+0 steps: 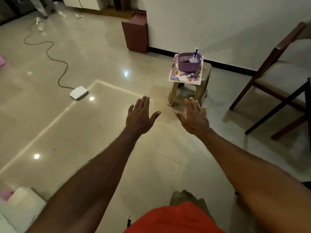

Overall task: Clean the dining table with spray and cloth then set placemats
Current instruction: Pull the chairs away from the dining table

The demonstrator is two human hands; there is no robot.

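Observation:
Both arms reach forward over the tiled floor. My left hand [141, 115] and my right hand [195, 117] are spread flat, palms down, fingers straight, holding nothing. Beyond them a small beige stool [188, 93] carries floral placemats [185, 76]. On the placemats stands a purple basket [188, 65] with a spray bottle [194, 57] upright inside it and something dark red beside the bottle. The stool is about a hand's length past my right fingertips. The dining table is out of view.
A wooden chair [276, 71] with a pale seat stands at the right by the white wall. A maroon bin [135, 33] is in the corner. A white box [78, 92] with a trailing cable lies on the floor at the left.

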